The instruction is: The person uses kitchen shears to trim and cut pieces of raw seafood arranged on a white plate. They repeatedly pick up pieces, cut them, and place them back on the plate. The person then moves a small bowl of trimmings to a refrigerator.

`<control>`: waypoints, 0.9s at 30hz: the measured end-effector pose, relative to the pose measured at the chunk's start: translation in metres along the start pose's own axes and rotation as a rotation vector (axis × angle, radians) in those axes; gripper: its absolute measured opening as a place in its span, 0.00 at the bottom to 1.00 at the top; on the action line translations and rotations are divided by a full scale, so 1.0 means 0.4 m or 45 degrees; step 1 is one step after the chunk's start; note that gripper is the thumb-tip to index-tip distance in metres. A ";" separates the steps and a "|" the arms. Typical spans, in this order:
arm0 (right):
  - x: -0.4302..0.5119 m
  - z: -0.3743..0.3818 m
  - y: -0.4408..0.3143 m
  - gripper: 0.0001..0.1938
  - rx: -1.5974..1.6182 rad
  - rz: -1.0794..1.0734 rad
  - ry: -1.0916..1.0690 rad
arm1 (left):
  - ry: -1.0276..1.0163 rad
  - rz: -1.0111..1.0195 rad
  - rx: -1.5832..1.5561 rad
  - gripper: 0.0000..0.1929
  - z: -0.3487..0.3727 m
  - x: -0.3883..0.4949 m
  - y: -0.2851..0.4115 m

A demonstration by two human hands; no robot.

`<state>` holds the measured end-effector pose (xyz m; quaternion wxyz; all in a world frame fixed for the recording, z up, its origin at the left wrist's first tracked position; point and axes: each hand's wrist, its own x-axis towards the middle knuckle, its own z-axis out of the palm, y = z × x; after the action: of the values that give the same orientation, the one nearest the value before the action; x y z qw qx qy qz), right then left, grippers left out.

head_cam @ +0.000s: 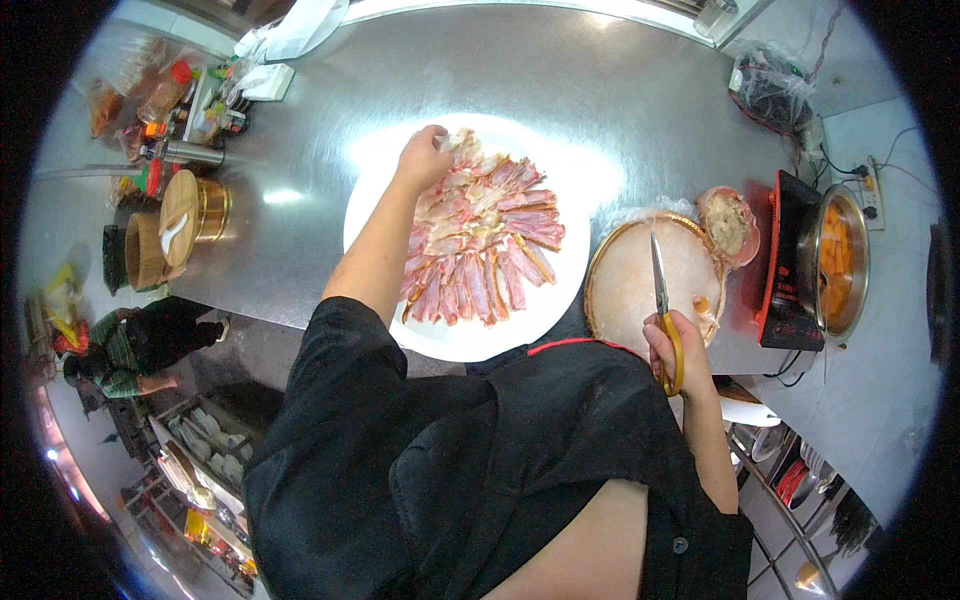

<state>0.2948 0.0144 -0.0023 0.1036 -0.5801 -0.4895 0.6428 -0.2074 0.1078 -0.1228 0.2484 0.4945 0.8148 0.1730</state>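
Note:
A large round white plate (375, 225) carries many strips of raw-looking meat (480, 277), laid out in a fan. At the upper left of that fan, my left hand (426, 156) has its fingertips on a pale piece of meat. My right hand (679, 349) grips scissors with yellow handles (671, 352), their blades pointing away from me above a round, gold-rimmed tray (619, 274) with a pale surface. A small piece of meat (703, 309) lies at the tray's right side. Touching the tray's upper right is a pinkish bowl (750, 244) holding a pale, mushy mass.
Right of the steel table (480, 60) edge stand a black and red induction cooker (787, 262) and a metal pot (861, 262) with orange chunks. Wooden buckets (214, 210), a steel flask (193, 153) and bottles line the left. A person (142, 345) is at lower left.

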 end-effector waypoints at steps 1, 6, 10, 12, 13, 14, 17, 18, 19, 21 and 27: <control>0.001 0.001 0.001 0.12 0.003 -0.006 -0.003 | 0.026 0.029 -0.024 0.22 -0.001 0.001 0.006; 0.002 0.004 0.000 0.11 -0.015 -0.034 -0.015 | 0.132 0.188 0.010 0.21 0.013 0.003 0.028; -0.004 0.002 -0.005 0.12 -0.026 -0.015 0.012 | 0.073 0.197 0.054 0.17 0.021 0.013 0.040; -0.006 0.000 -0.007 0.12 -0.011 0.051 0.000 | 0.067 0.198 0.014 0.17 0.022 0.018 0.042; -0.007 -0.001 -0.008 0.12 -0.031 0.014 -0.004 | 0.068 0.191 -0.040 0.17 0.022 0.020 0.042; -0.008 -0.001 -0.008 0.12 -0.035 0.005 -0.006 | 0.061 0.171 -0.090 0.17 0.022 0.021 0.040; -0.006 0.002 -0.008 0.12 -0.039 -0.042 0.001 | 0.178 0.001 -0.201 0.16 0.022 0.019 0.028; -0.006 0.003 -0.007 0.11 -0.041 -0.061 0.006 | 0.133 0.004 -0.180 0.15 0.023 0.020 0.024; -0.005 0.004 -0.007 0.11 -0.038 -0.051 0.001 | 0.098 0.025 -0.162 0.15 0.023 0.020 0.021; -0.004 0.003 -0.006 0.11 -0.031 -0.032 -0.008 | 0.052 0.048 -0.132 0.14 0.028 0.020 0.019; -0.004 -0.002 -0.002 0.11 -0.033 -0.041 -0.022 | 0.049 0.074 -0.100 0.14 0.028 0.011 0.032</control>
<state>0.2956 0.0141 -0.0006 0.1020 -0.5678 -0.5081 0.6395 -0.1935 0.1179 -0.1264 0.2469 0.5043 0.7973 0.2213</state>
